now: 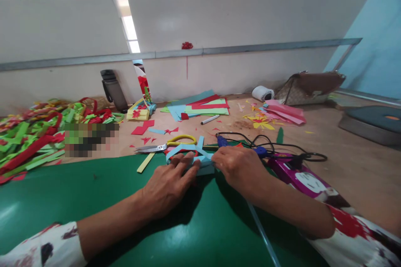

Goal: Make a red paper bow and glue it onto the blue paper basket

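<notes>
Just ahead of me is a light blue folded paper piece [205, 170] with a strip arching up from it. My left hand [171, 181] grips its near left side, fingers bent over the edge. At its right end the fingers of my right hand [239, 171] are pinched together on the paper; their tips are partly hidden. Scissors with yellow handles [152, 149] lie right behind the paper piece. A pale yellow paper strip [145, 162] is left of it. Close to my right hand is a blue glue gun [222, 141], partly covered, and a clear glue stick [263, 233] runs below my right wrist.
A purple power strip [300, 175] with black cables lies at the right. Green and red paper strips [28, 137] are heaped at the left. Coloured paper sheets [203, 106], a white marker [209, 119], a dark bottle [114, 91] and a handbag [310, 87] stand or lie farther back.
</notes>
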Action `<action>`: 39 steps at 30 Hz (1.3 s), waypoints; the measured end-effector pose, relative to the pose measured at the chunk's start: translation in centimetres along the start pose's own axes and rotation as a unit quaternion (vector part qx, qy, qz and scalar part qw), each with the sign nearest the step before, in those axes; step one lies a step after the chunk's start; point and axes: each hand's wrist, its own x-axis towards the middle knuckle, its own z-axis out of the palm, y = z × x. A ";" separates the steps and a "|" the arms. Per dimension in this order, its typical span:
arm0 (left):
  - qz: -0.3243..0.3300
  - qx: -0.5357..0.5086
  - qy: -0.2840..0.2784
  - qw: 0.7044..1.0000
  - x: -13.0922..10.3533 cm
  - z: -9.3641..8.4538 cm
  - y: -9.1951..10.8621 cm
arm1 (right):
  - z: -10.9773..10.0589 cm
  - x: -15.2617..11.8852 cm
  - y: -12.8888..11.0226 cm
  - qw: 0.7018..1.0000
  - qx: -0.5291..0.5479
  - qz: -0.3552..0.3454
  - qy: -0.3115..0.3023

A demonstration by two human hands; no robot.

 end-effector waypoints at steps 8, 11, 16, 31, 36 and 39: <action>0.003 -0.009 0.013 1.000 -0.4 0.3 -0.3 | 1.1 0.3 0.4 0.996 0.084 -0.017 0.030; 0.008 -0.015 0.039 0.999 -0.4 0.6 -0.7 | 2.0 0.4 0.4 0.992 0.112 -0.042 0.025; 0.014 -0.020 0.086 0.996 -0.4 0.7 -1.1 | 2.7 0.7 0.4 0.987 0.148 -0.049 0.041; -0.038 -0.031 0.114 0.992 0.2 0.2 -1.4 | 2.2 0.6 -0.2 0.969 0.202 -0.062 0.126; -0.029 -0.028 0.129 0.991 0.1 -0.2 -1.4 | 3.0 1.0 0.0 0.964 0.237 -0.067 0.096; -0.022 -0.028 0.129 0.991 -0.1 -0.2 -1.5 | 3.2 1.2 0.0 0.960 0.253 -0.094 0.076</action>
